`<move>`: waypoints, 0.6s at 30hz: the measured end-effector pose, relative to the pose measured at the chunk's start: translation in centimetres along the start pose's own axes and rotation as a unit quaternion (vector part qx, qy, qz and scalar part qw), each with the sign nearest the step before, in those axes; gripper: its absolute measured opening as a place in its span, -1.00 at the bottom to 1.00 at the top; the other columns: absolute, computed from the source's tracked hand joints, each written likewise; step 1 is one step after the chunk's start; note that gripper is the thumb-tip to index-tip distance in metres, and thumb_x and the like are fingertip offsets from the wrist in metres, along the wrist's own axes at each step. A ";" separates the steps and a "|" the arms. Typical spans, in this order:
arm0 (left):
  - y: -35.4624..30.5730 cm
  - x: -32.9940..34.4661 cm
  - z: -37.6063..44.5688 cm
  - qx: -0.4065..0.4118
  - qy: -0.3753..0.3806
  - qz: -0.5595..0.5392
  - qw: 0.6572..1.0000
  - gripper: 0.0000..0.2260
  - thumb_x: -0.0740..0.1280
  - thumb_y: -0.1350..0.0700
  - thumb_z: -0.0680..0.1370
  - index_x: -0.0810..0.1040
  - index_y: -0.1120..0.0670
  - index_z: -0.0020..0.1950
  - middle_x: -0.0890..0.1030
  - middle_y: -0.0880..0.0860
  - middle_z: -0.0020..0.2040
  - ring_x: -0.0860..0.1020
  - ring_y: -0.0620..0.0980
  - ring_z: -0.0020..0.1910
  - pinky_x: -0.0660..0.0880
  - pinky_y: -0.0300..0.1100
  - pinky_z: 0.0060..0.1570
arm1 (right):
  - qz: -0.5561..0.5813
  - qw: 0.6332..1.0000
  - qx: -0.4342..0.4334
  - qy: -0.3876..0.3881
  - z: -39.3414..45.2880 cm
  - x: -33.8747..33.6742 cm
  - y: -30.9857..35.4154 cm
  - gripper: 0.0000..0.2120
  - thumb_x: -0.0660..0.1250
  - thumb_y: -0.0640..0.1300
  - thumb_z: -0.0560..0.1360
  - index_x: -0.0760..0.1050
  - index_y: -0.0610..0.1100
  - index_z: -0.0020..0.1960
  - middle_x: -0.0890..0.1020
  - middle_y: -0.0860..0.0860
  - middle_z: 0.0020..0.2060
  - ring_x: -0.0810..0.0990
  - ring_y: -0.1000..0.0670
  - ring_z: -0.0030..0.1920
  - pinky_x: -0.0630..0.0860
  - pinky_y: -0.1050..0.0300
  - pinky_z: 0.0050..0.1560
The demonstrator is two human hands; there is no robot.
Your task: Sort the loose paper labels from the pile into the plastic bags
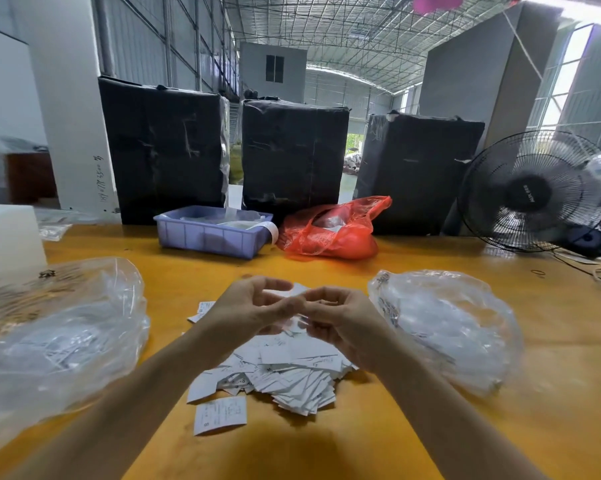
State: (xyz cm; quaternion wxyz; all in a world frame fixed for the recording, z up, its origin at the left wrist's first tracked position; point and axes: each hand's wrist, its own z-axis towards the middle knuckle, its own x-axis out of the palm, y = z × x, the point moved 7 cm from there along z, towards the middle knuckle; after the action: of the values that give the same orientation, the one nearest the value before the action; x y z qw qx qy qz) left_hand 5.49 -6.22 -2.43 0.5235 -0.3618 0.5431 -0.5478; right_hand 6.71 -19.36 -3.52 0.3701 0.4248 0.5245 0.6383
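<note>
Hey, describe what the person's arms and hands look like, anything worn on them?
Both forearms are bare for as far as the picture shows, with no sleeves in view. The left hand and the right hand wear no gloves, and no rings, watch or bracelets can be seen. The fingernails look short.

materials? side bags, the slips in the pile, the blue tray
Left bag and right bag: thin clear plastic film, glossy, crinkled. Pile of labels: likely matte white paper with dark print, sharp cut edges. Blue tray: apparently rigid moulded plastic, ribbed walls.
</note>
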 end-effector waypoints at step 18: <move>3.4 -4.2 0.5 -0.068 -0.104 0.059 0.991 -0.69 0.49 -0.11 0.23 0.63 0.13 -0.29 0.66 -0.01 -0.38 0.47 -0.24 -0.50 0.39 -0.39 -0.47 | -0.676 0.734 -0.050 0.051 1.4 -2.0 -3.6 -0.85 0.43 -0.03 0.44 0.57 -0.12 -0.18 0.65 -0.06 -0.18 0.57 -0.02 -0.15 0.41 0.18 -0.20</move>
State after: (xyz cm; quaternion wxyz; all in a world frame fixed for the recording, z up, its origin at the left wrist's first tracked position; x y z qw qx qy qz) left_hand 7.44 -1.76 -4.98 0.5825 -0.4187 0.5422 -0.4374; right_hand 8.83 -20.03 -7.23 0.6974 -0.0939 0.6589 0.2659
